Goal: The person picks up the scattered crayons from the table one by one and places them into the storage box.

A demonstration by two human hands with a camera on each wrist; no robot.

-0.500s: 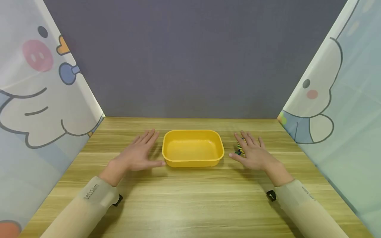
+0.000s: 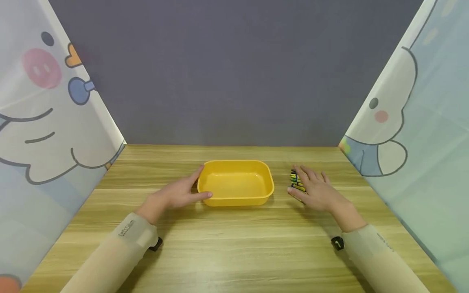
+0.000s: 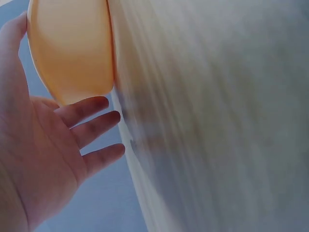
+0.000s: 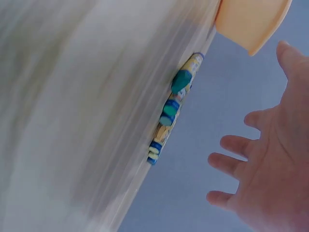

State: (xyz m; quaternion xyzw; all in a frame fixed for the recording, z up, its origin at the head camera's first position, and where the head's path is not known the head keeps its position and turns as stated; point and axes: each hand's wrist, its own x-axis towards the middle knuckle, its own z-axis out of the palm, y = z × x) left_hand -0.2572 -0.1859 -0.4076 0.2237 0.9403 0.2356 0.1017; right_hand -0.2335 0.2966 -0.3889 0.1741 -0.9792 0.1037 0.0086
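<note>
Crayons [image 2: 295, 181] right of the yellow tray [image 2: 236, 163] want a full-finger scoop from the spread right hand [image 2: 316, 189], while the splayed left hand [image 2: 179, 193] steadies it.

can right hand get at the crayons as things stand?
Probably yes. The right hand hovers open just above the crayons, which lie in a row on the table right of the yellow tray. Nothing lies between palm and crayons.
</note>
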